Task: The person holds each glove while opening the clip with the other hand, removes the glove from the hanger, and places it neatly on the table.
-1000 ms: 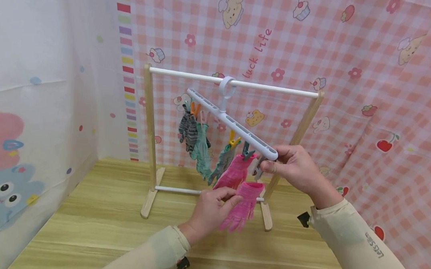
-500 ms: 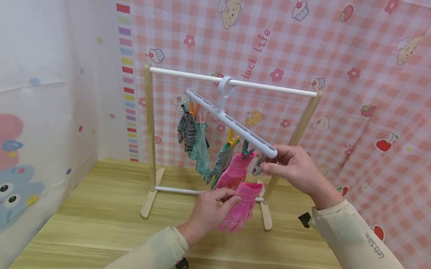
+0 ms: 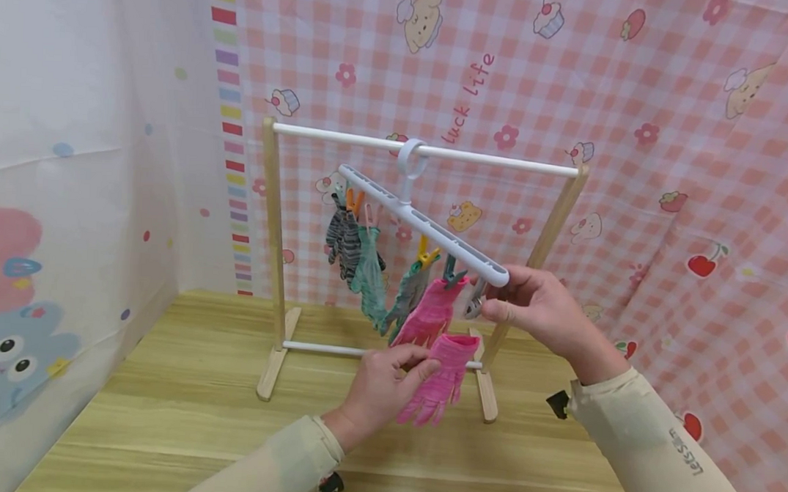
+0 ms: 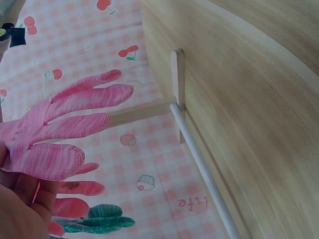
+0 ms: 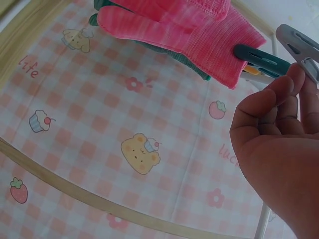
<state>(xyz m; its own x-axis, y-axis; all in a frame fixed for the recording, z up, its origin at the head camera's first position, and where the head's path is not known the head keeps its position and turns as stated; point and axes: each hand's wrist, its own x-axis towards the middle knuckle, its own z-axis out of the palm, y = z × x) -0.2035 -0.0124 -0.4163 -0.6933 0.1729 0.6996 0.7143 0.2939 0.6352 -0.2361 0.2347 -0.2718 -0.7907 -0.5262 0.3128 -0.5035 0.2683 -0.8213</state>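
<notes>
My left hand (image 3: 384, 385) pinches a pink knit glove (image 3: 453, 359) near its cuff; the glove's fingers hang down and its cuff faces up. At the near end of a white bar hanger (image 3: 447, 245), my right hand (image 3: 543, 311) pinches a grey clothespin (image 5: 299, 42) between thumb and fingers. A second pink glove (image 3: 434, 306) hangs just left of it, clipped by a dark green clothespin (image 5: 266, 60). The cuff of the held glove is a little below the grey clothespin. In the left wrist view, the held glove's fingers spread beyond my fingertips.
The hanger's ring (image 3: 411, 159) loops over the top rail (image 3: 503, 160) of a wooden rack (image 3: 272, 233). Farther along hang a grey-green glove (image 3: 410, 294), a light green glove (image 3: 369, 274) and a dark striped glove (image 3: 344, 240). The rack stands on a wood-grain table (image 3: 183, 383).
The grey clothespin has tilted slightly in my right hand, and its lower end sits a little higher. My left hand and its pink glove stay almost still.
</notes>
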